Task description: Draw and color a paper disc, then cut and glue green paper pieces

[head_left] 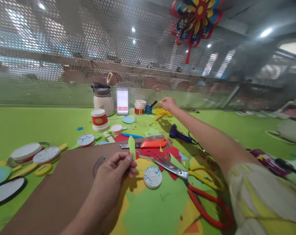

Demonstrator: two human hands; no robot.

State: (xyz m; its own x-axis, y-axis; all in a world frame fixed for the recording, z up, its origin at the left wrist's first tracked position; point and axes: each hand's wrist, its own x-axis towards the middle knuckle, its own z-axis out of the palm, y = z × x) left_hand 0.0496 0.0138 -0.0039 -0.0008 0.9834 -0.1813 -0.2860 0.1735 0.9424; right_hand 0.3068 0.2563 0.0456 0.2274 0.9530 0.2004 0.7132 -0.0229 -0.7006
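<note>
My left hand (115,173) is closed in a pinch on a small light-green paper leaf (131,146), held upright over the brown board (65,182). My right hand (168,103) is stretched far out across the green table, fingers pinched together just above a heap of yellow shreds (163,112) near a small blue pot (148,109). What it pinches is too small to make out. Red-and-yellow handled scissors (187,176) lie between my arms on red paper scraps (167,153), beside an orange utility knife (150,144).
A white jug (103,99), a red-and-white paper cup (99,120) and a white jar (140,106) stand at the back by a perforated metal screen. Round tape rolls and discs (37,155) lie at the left. A dark blue glue gun (178,133) lies under my right arm.
</note>
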